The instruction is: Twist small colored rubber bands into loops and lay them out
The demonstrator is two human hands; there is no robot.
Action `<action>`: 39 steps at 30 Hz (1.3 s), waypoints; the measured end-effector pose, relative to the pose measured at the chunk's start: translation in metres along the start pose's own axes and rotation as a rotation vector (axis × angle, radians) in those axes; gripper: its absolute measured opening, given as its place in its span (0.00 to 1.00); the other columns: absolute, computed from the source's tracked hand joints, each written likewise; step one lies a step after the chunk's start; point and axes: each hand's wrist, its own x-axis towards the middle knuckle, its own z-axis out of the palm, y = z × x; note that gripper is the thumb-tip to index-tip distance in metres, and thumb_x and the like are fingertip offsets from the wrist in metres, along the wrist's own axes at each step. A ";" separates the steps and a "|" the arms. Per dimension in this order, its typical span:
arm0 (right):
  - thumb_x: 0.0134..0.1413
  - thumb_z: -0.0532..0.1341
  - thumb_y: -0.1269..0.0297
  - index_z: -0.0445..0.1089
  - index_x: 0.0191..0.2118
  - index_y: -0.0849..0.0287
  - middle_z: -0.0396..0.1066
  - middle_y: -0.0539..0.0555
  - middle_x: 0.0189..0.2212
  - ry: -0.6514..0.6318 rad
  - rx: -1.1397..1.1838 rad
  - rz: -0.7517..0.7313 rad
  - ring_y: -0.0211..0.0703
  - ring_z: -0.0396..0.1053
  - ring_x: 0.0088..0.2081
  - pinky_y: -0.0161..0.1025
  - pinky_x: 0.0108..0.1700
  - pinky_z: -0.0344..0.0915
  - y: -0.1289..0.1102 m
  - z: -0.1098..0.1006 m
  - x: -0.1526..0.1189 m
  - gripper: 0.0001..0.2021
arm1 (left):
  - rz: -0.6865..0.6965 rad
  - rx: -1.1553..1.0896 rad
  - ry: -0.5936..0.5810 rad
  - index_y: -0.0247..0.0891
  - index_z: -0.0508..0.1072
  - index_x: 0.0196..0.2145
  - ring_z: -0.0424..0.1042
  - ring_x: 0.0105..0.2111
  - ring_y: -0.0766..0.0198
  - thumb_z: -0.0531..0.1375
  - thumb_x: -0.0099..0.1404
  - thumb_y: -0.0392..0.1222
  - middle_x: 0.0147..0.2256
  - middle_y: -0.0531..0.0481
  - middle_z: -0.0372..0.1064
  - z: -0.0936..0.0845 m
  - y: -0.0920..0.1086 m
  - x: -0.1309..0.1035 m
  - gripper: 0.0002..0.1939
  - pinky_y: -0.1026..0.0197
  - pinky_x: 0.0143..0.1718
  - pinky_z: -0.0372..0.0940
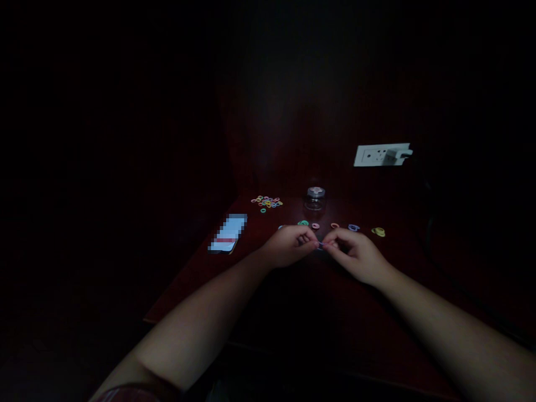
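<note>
Between the fingertips of both hands is a small purplish-blue hair tie, pinched from either side. My left hand has its thumb and fingers closed on one side, and my right hand pinches the other. Just beyond the hands, small hair ties lie sorted by colour: green, pink, orange, purple and yellow. Part of a bluish one at the left end is hidden behind my left hand. Farther back on the left is a loose mixed pile of hair ties.
A clear lidded jar stands behind the sorted row. On the left, a lit phone lies near the edge of the dark red table. A wall socket holds a white plug. The surroundings are very dark.
</note>
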 end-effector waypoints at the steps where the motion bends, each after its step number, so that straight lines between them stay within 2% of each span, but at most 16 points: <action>1: 0.58 0.57 0.63 0.69 0.31 0.60 0.65 0.50 0.23 -0.005 -0.011 -0.004 0.38 0.62 0.26 0.36 0.29 0.61 0.000 -0.001 0.000 0.08 | -0.014 -0.044 -0.004 0.32 0.70 0.33 0.68 0.28 0.70 0.58 0.62 0.41 0.30 0.49 0.72 0.001 -0.001 0.000 0.07 0.67 0.30 0.62; 5: 0.59 0.56 0.63 0.70 0.32 0.60 0.69 0.52 0.25 -0.009 -0.047 -0.010 0.39 0.64 0.28 0.37 0.31 0.62 0.004 -0.001 0.000 0.09 | -0.021 -0.126 0.013 0.32 0.70 0.34 0.69 0.28 0.70 0.59 0.61 0.40 0.30 0.48 0.72 0.001 -0.004 0.001 0.07 0.67 0.30 0.63; 13: 0.58 0.57 0.63 0.70 0.32 0.59 0.71 0.53 0.28 0.012 -0.084 0.027 0.43 0.68 0.33 0.40 0.38 0.64 0.016 -0.007 0.002 0.08 | 0.045 0.022 0.074 0.33 0.72 0.32 0.65 0.26 0.72 0.61 0.60 0.40 0.28 0.52 0.69 -0.006 -0.001 0.000 0.06 0.69 0.29 0.61; 19: 0.57 0.57 0.63 0.70 0.31 0.60 0.69 0.52 0.26 0.008 -0.074 0.041 0.41 0.65 0.30 0.38 0.34 0.62 0.015 -0.007 0.003 0.08 | 0.061 0.038 0.063 0.33 0.71 0.33 0.65 0.27 0.72 0.61 0.60 0.40 0.29 0.52 0.69 -0.005 -0.005 0.001 0.07 0.69 0.30 0.61; 23: 0.56 0.58 0.64 0.69 0.31 0.61 0.64 0.49 0.23 -0.068 -0.026 0.052 0.37 0.60 0.27 0.35 0.30 0.59 0.011 -0.001 0.000 0.07 | 0.028 0.061 0.034 0.33 0.71 0.33 0.64 0.26 0.72 0.61 0.60 0.42 0.28 0.52 0.68 -0.004 -0.005 0.001 0.08 0.69 0.28 0.61; 29: 0.54 0.59 0.63 0.67 0.29 0.61 0.61 0.48 0.22 -0.142 0.078 0.081 0.35 0.58 0.25 0.34 0.28 0.58 0.008 0.003 0.000 0.07 | -0.011 0.058 -0.037 0.33 0.71 0.32 0.64 0.25 0.72 0.61 0.60 0.42 0.27 0.53 0.68 -0.004 -0.003 -0.001 0.08 0.69 0.27 0.60; 35: 0.55 0.59 0.60 0.68 0.30 0.61 0.59 0.47 0.20 -0.092 0.105 0.111 0.35 0.56 0.23 0.33 0.26 0.54 0.012 0.001 0.000 0.09 | -0.043 0.030 -0.054 0.33 0.71 0.32 0.64 0.24 0.72 0.62 0.59 0.45 0.25 0.53 0.67 -0.002 -0.009 0.000 0.11 0.69 0.25 0.59; 39: 0.53 0.60 0.58 0.68 0.31 0.61 0.61 0.47 0.19 -0.042 0.236 0.177 0.34 0.57 0.21 0.33 0.24 0.54 0.018 -0.001 0.002 0.10 | -0.083 0.025 -0.071 0.33 0.70 0.31 0.62 0.23 0.72 0.61 0.59 0.45 0.23 0.54 0.65 -0.002 -0.008 0.000 0.11 0.69 0.23 0.57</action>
